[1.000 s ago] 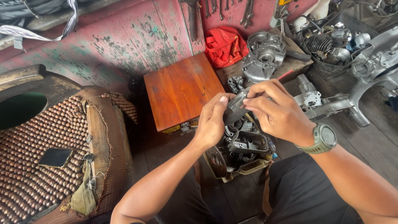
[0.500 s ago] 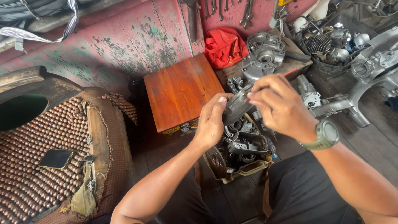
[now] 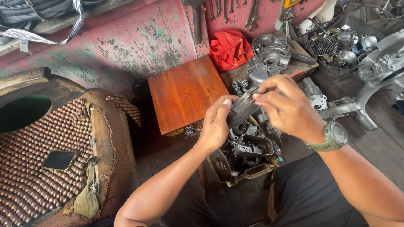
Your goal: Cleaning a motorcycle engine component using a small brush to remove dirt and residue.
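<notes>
Two hands hold one dark metal part (image 3: 243,110); left hand (image 3: 215,126) grips below; right hand (image 3: 288,108) pinches its top, above the engine bits (image 3: 248,149).

A wooden box (image 3: 185,94) sits left of the engine casing (image 3: 268,59), with a phone (image 3: 59,159) on the beaded seat (image 3: 38,176) far left.

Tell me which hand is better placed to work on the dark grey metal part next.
The right hand, probably. Its fingertips pinch the upper end of the dark grey curved metal part, free to adjust there. The left hand cradles the part from below in a steadying grip, so it looks better kept as the support.
</notes>
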